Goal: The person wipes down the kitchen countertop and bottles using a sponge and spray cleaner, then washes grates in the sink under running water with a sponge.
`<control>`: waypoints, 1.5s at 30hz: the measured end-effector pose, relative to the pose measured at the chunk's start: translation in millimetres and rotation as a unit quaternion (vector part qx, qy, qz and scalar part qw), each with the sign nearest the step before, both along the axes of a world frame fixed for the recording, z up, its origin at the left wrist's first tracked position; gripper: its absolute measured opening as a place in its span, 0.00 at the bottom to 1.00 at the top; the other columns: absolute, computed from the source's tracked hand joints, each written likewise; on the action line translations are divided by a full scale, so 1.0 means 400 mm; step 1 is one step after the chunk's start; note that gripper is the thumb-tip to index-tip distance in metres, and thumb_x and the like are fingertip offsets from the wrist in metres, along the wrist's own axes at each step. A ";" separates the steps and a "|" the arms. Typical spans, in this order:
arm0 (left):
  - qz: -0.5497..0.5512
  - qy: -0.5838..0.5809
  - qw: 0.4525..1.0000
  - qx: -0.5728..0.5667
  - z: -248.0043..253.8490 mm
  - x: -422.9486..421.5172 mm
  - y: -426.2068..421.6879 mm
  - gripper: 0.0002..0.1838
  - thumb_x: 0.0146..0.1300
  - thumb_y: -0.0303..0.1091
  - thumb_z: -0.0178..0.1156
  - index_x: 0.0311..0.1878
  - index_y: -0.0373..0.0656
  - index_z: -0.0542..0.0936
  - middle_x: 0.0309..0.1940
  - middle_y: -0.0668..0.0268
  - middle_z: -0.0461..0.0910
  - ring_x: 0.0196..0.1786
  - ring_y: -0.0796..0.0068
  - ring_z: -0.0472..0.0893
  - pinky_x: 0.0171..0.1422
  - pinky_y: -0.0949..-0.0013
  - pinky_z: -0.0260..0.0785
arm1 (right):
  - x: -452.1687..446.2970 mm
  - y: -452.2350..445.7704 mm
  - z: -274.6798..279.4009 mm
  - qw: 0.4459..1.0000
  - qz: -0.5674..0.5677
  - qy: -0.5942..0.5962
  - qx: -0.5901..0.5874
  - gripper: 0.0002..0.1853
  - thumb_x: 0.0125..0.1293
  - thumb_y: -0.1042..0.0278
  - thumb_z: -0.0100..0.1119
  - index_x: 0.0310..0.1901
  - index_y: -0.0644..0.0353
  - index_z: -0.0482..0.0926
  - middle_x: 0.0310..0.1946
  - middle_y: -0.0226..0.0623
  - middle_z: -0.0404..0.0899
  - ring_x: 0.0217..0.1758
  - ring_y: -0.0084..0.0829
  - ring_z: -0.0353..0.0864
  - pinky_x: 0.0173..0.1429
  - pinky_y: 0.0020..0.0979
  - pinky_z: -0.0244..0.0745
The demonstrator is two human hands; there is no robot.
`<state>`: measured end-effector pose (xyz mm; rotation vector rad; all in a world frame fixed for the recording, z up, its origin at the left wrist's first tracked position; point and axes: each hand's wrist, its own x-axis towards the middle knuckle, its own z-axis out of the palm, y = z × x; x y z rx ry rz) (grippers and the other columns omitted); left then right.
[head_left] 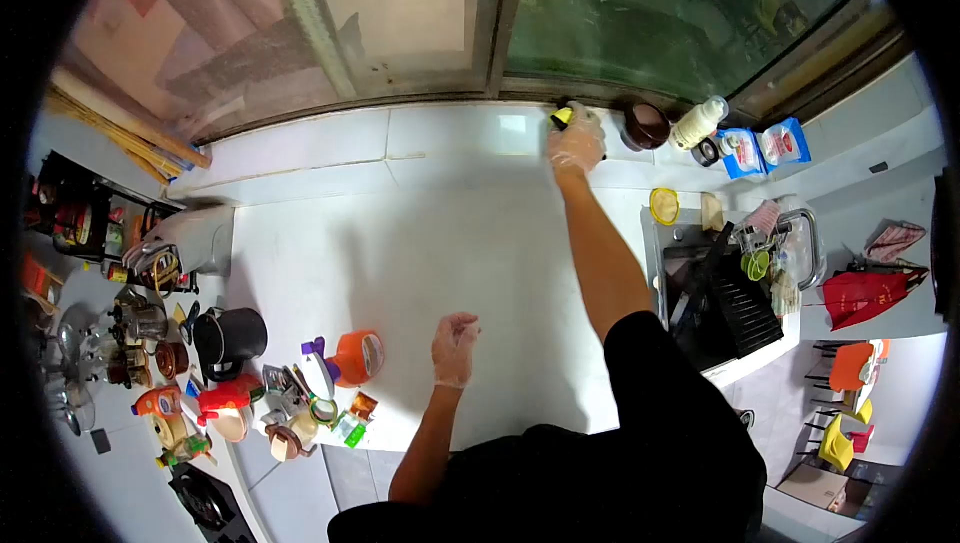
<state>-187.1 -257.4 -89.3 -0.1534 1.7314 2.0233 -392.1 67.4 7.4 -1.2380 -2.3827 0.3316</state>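
My right hand [577,141], in a clear plastic glove, reaches to the tiled window sill at the far side. Its fingers are closed round a small yellow-and-black object [562,118], mostly covered by the hand, so its kind does not show. A dark brown round pot [645,127] stands just right of that hand. My left hand [456,350], gloved the same way, hovers over the near part of the white counter [430,243]. Its fingers are loosely bent and nothing shows in them. An orange spray bottle [360,358] with a white and purple head lies to its left.
Along the sill stand a white bottle [699,123] and blue-and-white packs [783,143]. A sink [655,253] with a black rack [740,308] is at right, a yellow-rimmed bowl [664,206] beside it. At left are a black pot [230,338] and several small items.
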 end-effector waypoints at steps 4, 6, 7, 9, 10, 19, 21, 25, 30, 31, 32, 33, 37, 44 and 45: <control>0.008 -0.004 1.000 0.019 -0.032 0.033 -0.037 0.09 0.67 0.26 0.57 0.50 0.37 0.76 0.43 0.65 0.79 0.44 0.76 0.79 0.54 0.71 0.73 | -0.132 -0.219 -0.105 0.982 0.179 0.051 0.018 0.25 0.55 0.56 0.70 0.55 0.51 0.79 0.50 0.39 0.81 0.56 0.42 0.78 0.62 0.40 0.73; 0.012 -0.006 0.999 0.030 -0.041 0.044 -0.040 0.08 0.68 0.25 0.57 0.49 0.37 0.76 0.43 0.65 0.79 0.44 0.76 0.79 0.54 0.71 0.73 | -0.200 -0.401 -0.143 0.944 0.317 0.084 0.024 0.25 0.54 0.62 0.70 0.56 0.48 0.79 0.50 0.40 0.80 0.57 0.45 0.78 0.65 0.44 0.70; 0.000 0.006 1.000 0.027 -0.037 0.047 -0.036 0.08 0.68 0.25 0.58 0.49 0.38 0.76 0.43 0.65 0.79 0.44 0.76 0.79 0.54 0.71 0.73 | -0.201 -0.476 -0.102 0.921 0.386 0.053 -0.032 0.27 0.54 0.65 0.69 0.58 0.47 0.77 0.56 0.40 0.77 0.61 0.47 0.75 0.68 0.45 0.68; -0.025 0.035 0.999 0.016 -0.014 0.041 -0.039 0.08 0.69 0.25 0.58 0.50 0.38 0.76 0.43 0.66 0.78 0.44 0.76 0.79 0.55 0.71 0.74 | -0.175 -0.570 -0.009 0.881 0.470 0.033 -0.047 0.28 0.53 0.66 0.68 0.59 0.46 0.77 0.58 0.42 0.76 0.64 0.47 0.73 0.69 0.44 0.67; -0.031 0.028 0.999 0.030 -0.001 0.035 -0.039 0.08 0.69 0.25 0.58 0.50 0.39 0.76 0.43 0.66 0.78 0.44 0.77 0.79 0.55 0.71 0.74 | -0.181 -0.561 -0.019 0.873 0.484 0.049 -0.045 0.27 0.54 0.67 0.68 0.59 0.46 0.77 0.58 0.42 0.76 0.64 0.47 0.73 0.68 0.45 0.68; -0.006 -0.029 0.999 0.024 -0.089 0.025 -0.116 0.07 0.68 0.24 0.56 0.49 0.38 0.76 0.41 0.66 0.79 0.43 0.77 0.79 0.53 0.72 0.74 | 0.018 0.015 -0.189 0.965 0.174 0.122 0.152 0.29 0.54 0.70 0.68 0.61 0.54 0.77 0.59 0.50 0.75 0.67 0.52 0.67 0.71 0.49 0.64; 0.003 -0.028 1.000 -0.005 -0.104 0.025 -0.137 0.08 0.68 0.24 0.56 0.49 0.38 0.76 0.40 0.66 0.79 0.43 0.77 0.80 0.52 0.72 0.74 | 0.089 0.129 -0.153 0.974 0.130 0.071 0.173 0.33 0.54 0.68 0.68 0.65 0.49 0.73 0.64 0.49 0.69 0.65 0.53 0.67 0.68 0.49 0.65; 0.034 -0.042 0.998 0.041 -0.132 0.032 -0.168 0.08 0.68 0.25 0.57 0.49 0.38 0.76 0.40 0.66 0.80 0.42 0.77 0.80 0.52 0.72 0.74 | 0.062 0.020 -0.140 0.978 0.023 0.058 0.200 0.31 0.56 0.65 0.67 0.64 0.45 0.74 0.55 0.49 0.77 0.61 0.50 0.72 0.65 0.46 0.68; 0.059 -0.028 0.997 0.029 -0.138 0.060 -0.221 0.08 0.68 0.27 0.58 0.48 0.40 0.77 0.39 0.68 0.79 0.40 0.80 0.78 0.50 0.74 0.73 | -0.146 -0.276 -0.153 0.981 0.095 0.055 0.159 0.34 0.55 0.59 0.69 0.66 0.42 0.72 0.61 0.48 0.73 0.66 0.50 0.70 0.68 0.48 0.66; 0.061 -0.018 0.998 0.025 -0.131 0.065 -0.236 0.08 0.68 0.28 0.58 0.48 0.40 0.77 0.39 0.69 0.79 0.40 0.81 0.78 0.49 0.74 0.72 | -0.201 -0.362 -0.149 0.984 0.127 0.048 0.116 0.36 0.54 0.55 0.70 0.67 0.42 0.71 0.63 0.48 0.71 0.67 0.50 0.68 0.69 0.47 0.64; 0.054 -0.017 0.998 0.010 -0.132 0.069 -0.251 0.08 0.68 0.30 0.59 0.49 0.41 0.77 0.37 0.70 0.79 0.39 0.82 0.77 0.47 0.74 0.72 | -0.261 -0.444 -0.157 0.978 0.160 0.059 0.122 0.35 0.55 0.55 0.70 0.66 0.42 0.72 0.62 0.47 0.72 0.67 0.49 0.69 0.69 0.47 0.65; 0.041 -0.016 0.999 -0.002 -0.118 0.075 -0.266 0.09 0.68 0.31 0.59 0.49 0.42 0.77 0.37 0.70 0.79 0.39 0.82 0.77 0.47 0.74 0.72 | -0.319 -0.522 -0.165 0.971 0.191 0.070 0.128 0.34 0.55 0.54 0.70 0.65 0.42 0.72 0.61 0.46 0.73 0.67 0.47 0.70 0.68 0.47 0.66; 0.025 0.018 0.998 -0.061 -0.122 0.097 -0.314 0.13 0.68 0.38 0.60 0.50 0.43 0.77 0.36 0.69 0.79 0.39 0.79 0.78 0.47 0.72 0.72 | -0.426 -0.778 -0.029 0.965 0.262 -0.031 0.000 0.27 0.58 0.55 0.68 0.60 0.44 0.76 0.56 0.38 0.76 0.63 0.43 0.73 0.66 0.41 0.70; 0.006 0.050 0.992 -0.119 -0.104 0.117 -0.347 0.17 0.66 0.41 0.61 0.52 0.41 0.75 0.38 0.65 0.79 0.41 0.73 0.80 0.50 0.67 0.73 | -0.448 -0.879 -0.086 0.779 0.625 -0.001 -0.047 0.18 0.58 0.65 0.64 0.51 0.41 0.80 0.49 0.39 0.79 0.58 0.44 0.76 0.62 0.39 0.73; 0.000 0.052 0.990 -0.129 -0.093 0.123 -0.355 0.17 0.66 0.41 0.61 0.52 0.41 0.75 0.39 0.65 0.78 0.42 0.72 0.79 0.51 0.66 0.73 | -0.428 -0.872 -0.073 0.764 0.643 -0.045 -0.045 0.18 0.57 0.65 0.64 0.51 0.42 0.81 0.48 0.39 0.80 0.56 0.44 0.77 0.60 0.39 0.74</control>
